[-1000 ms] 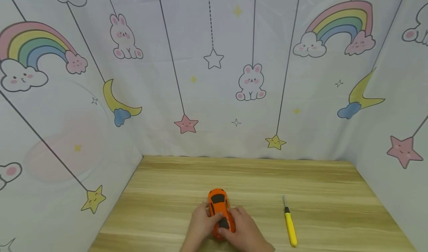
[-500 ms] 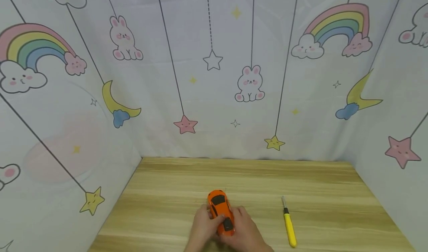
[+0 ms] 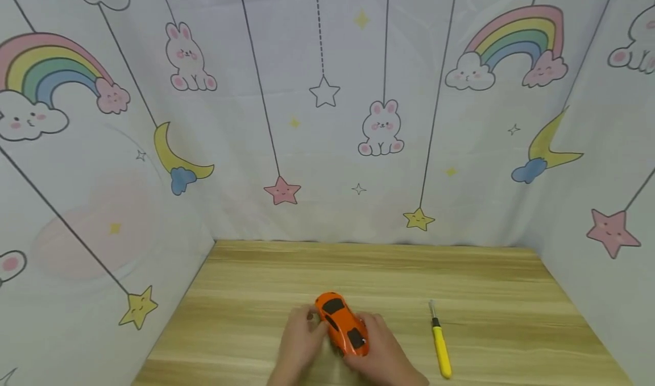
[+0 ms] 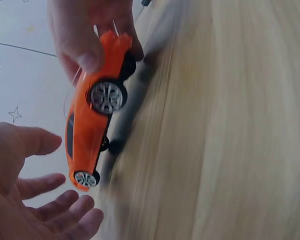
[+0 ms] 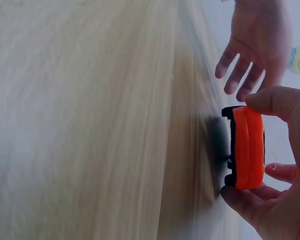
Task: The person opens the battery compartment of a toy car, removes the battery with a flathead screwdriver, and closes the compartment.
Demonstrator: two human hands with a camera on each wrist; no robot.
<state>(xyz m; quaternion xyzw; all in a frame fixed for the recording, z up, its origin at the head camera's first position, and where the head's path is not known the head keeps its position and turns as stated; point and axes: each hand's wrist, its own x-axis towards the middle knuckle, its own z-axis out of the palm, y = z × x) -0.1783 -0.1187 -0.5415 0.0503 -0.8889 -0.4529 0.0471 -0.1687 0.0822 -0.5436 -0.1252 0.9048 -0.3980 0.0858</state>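
An orange toy car (image 3: 341,323) with black windows is tilted slightly to the left in the head view. My right hand (image 3: 384,352) grips its near end, thumb on one side and fingers on the other. Beside the car's left flank, my left hand (image 4: 35,185) has its fingers spread, apart from the body in the left wrist view. Silver-spoked wheels (image 4: 108,97) show along the car's side there. In the right wrist view the car's orange end (image 5: 249,147) sits between the right thumb and fingers, just off the wooden surface.
A screwdriver (image 3: 441,343) with a yellow handle lies on the wooden table (image 3: 245,278), right of the hands. White cloth walls (image 3: 327,147) printed with rainbows, rabbits and stars enclose the table at the back and both sides.
The car's near end has swung to the right, so it now lies at more of a slant. My left hand has let go and drawn away leftward; the right still holds it.
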